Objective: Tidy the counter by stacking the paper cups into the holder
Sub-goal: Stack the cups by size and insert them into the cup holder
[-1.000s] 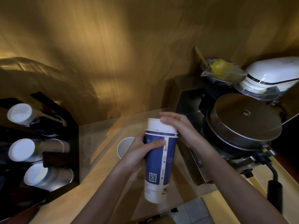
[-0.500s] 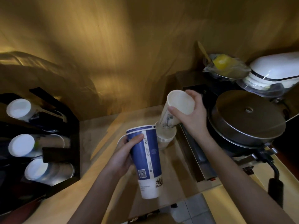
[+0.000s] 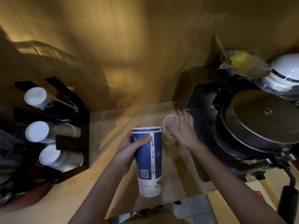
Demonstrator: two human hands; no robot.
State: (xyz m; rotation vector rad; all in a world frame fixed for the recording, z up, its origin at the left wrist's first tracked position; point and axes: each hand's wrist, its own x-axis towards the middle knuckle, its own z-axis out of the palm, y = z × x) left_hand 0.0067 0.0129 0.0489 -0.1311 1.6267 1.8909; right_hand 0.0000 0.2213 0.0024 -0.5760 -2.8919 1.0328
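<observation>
Item, nearest: a tall blue-and-white paper cup stack [image 3: 149,160], two rims showing at its top, being held upright above the near edge of the pale wooden counter [image 3: 103,126]; the left hand [image 3: 129,151] is wrapping around its upper half, thumb pressing across the blue band. Item, just right and slightly farther: a short stack of plain white cups [image 3: 169,131] standing on the counter, mouth up; the right hand [image 3: 184,131] is lying against its right side with fingers spread loose, and whether it is actually gripping the stack cannot be told. Item, near right: a black handle [image 3: 288,202] reaching toward the viewer from a black appliance [image 3: 202,101] bearing a round metal lid [image 3: 265,117]. Item, left, at middle depth: a black cup holder [image 3: 80,138] lying with three slots facing right, each carrying nested cups with white bottoms [image 3: 37,131] showing. Item, far right: a white domed appliance [image 3: 286,70] and a metal bowl [image 3: 242,68] covered in plastic film with something yellow inside. Item, farthest: a wood-panelled wall [image 3: 129,46] catching warm light.
</observation>
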